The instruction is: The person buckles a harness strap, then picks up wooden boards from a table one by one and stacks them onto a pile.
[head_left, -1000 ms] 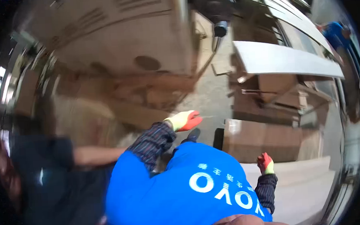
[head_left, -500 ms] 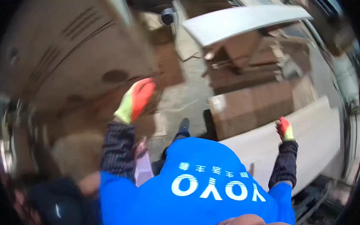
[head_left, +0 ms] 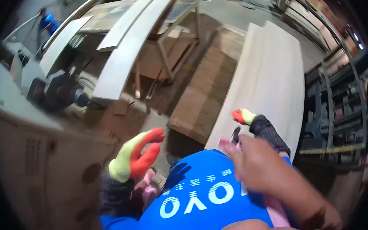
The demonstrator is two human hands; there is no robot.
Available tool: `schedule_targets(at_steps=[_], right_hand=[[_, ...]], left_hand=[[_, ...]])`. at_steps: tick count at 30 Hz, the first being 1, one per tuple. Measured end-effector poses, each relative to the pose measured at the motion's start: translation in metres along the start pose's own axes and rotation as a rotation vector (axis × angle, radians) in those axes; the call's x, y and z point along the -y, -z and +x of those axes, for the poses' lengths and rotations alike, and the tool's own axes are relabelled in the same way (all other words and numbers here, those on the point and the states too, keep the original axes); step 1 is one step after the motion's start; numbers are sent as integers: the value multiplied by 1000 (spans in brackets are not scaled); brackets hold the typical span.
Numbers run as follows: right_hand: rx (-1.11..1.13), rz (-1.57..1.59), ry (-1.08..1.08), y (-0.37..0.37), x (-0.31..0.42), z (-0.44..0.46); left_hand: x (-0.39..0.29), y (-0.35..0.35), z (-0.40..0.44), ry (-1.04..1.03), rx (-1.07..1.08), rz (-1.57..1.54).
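My left hand (head_left: 137,155), in a yellow-green glove with orange fingers, is raised in front of my blue top (head_left: 195,172). Its thumb and fingers are spread and hold nothing. Gloved the same way, my right hand (head_left: 243,116) is over the pale boards (head_left: 269,77), fingers loosely bent, with no object seen in it. Whether it touches the boards I cannot tell. Another person's bare hand (head_left: 252,153) reaches across my front from the lower right, beside a small dark object (head_left: 235,134) too unclear to name.
Long white boards (head_left: 125,62) rest on a frame at the upper left, near a dark machine part (head_left: 64,92). A brown stack (head_left: 204,97) lies beside the pale boards. Metal racking (head_left: 333,107) stands at right. A person in blue (head_left: 49,23) is far off.
My view has swung to the right, bringing the pale boards and racking into sight. My left thumb and fingers have spread apart. The other person's bare arm has come in at lower right.
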State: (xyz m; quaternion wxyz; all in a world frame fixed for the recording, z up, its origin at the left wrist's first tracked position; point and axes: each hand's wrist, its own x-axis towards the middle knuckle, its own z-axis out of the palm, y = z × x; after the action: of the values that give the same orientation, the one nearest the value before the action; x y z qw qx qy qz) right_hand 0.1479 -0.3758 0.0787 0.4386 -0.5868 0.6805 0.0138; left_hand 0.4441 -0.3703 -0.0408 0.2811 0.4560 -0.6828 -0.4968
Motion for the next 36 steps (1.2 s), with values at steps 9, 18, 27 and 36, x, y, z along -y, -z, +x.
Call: schedule_targets(at_steps=[9, 18, 27, 36], right_hand=[[314, 150, -34, -78, -27, 18], [679, 60, 190, -114, -59, 8], [743, 76, -4, -113, -30, -3], [843, 93, 111, -119, -34, -8]], left_hand=[[56, -6, -71, 311, -481, -68], [68, -47, -133, 440, -422, -10], [90, -67, -148, 546, -44, -59], [85, -119, -148, 515, 266, -851]])
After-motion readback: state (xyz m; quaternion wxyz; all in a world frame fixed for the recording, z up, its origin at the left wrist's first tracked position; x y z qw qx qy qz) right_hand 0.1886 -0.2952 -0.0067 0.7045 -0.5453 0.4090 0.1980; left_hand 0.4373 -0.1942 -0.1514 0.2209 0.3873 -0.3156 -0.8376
